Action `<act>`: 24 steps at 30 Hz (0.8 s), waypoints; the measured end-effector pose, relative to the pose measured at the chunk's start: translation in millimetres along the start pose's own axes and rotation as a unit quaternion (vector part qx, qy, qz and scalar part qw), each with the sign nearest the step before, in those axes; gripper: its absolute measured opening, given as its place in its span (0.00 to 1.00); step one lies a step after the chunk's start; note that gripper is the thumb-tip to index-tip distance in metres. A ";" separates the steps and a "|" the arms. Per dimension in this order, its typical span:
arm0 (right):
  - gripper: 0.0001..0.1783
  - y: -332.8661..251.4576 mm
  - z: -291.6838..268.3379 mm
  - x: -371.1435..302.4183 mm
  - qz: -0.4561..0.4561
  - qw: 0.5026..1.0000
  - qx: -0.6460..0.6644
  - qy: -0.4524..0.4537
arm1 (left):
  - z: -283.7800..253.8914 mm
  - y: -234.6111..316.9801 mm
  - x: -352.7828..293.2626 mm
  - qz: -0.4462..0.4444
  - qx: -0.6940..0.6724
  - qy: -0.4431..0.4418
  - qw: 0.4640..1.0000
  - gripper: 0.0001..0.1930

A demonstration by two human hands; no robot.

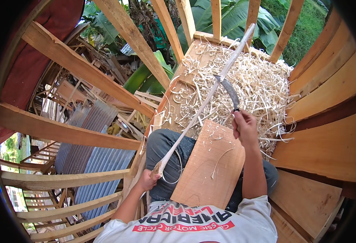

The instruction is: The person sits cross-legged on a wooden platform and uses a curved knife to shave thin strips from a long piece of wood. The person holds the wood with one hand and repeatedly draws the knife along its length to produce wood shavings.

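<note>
The left hand was wrapped around the near end of a long pale stick, which ran from beside the board on the person's lap up and away over the shavings toward the far rail. The right hand was fisted on the handle of a curved knife, just beyond the board's far edge, with the blade reaching up to meet the stick about midway along it. Both hands were closed tight on what they held, with no fingers spread.

The shavings lay heaped past the board, on the plank floor, and a few thin curls rested on the board itself. To the left of the board, open slats showed corrugated sheet and scrap wood below.

From here the risk looked plain. The stick was slender and gripped at one end only, so it could flex or twist under the blade, and the knife could skip off it. A skip toward the body would bring the edge near the left forearm or the knee beside the board. A bite too deep could split the stick. Loose curls on the floor could also slip underfoot beside that open drop.
</note>
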State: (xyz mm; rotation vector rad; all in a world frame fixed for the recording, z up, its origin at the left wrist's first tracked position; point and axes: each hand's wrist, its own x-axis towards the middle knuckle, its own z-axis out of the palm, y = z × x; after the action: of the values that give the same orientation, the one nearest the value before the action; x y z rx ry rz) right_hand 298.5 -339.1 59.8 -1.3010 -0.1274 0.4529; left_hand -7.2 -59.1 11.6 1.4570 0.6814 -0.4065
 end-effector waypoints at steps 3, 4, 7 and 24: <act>0.10 -2.6 1.7 -1.0 -0.005 1.000 0.009 0.008 | -2.9 -3.4 1.1 -0.010 -0.008 -0.008 1.000 0.30; 0.10 -5.4 8.2 -5.5 0.004 1.000 0.011 0.002 | -5.5 -7.6 1.7 -0.010 -0.012 -0.007 1.000 0.30; 0.11 -2.8 12.6 -6.3 0.030 0.999 0.006 -0.026 | -9.6 -12.8 1.9 -0.011 -0.019 -0.020 1.000 0.30; 0.11 16.0 14.7 -2.1 -0.166 0.955 -0.220 0.112 | -8.5 -8.7 2.3 -0.001 -0.019 -0.024 1.000 0.32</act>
State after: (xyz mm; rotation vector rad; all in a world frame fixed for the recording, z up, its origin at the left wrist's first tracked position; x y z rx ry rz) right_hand 287.6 -323.6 48.9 -1.7202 -0.2615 -0.0194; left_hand -12.5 -51.2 3.6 1.4056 0.6480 -0.4265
